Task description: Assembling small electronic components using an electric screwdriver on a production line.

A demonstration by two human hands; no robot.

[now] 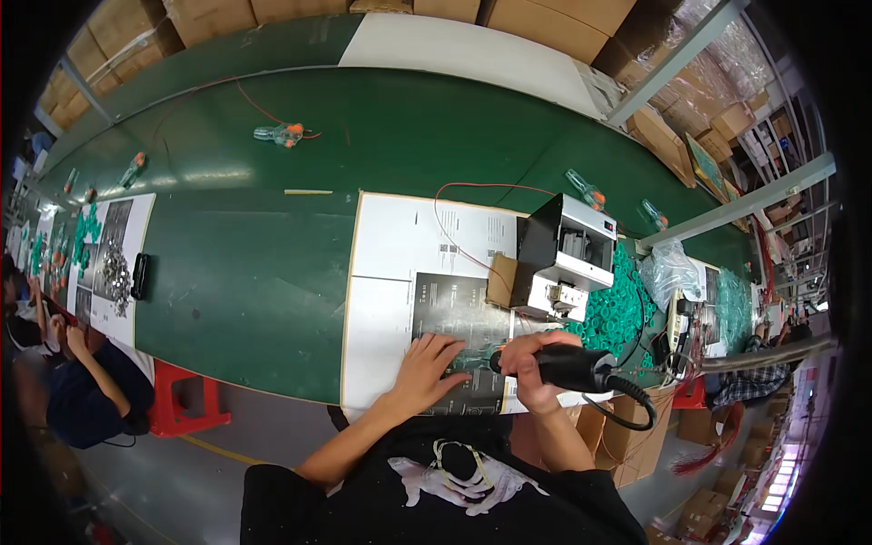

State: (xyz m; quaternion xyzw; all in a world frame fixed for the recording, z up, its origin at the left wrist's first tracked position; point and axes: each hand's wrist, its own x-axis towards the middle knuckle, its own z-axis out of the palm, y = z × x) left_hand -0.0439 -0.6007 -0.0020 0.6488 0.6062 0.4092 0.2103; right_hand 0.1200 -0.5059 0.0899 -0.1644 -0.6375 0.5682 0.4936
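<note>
A black electric screwdriver (568,366) with a thick barrel lies nearly level, its tip pointing left, just in front of the black-and-white box machine (563,259). A coiled black cord (636,404) trails from its right end. At its tip, a small translucent green part (472,357) rests on a dark printed sheet (454,313), in front of and left of the machine.

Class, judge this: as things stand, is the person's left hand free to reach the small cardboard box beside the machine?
Probably yes: the left hand lies flat and empty on the printed sheet, and nothing stands between it and the cardboard box.
</note>
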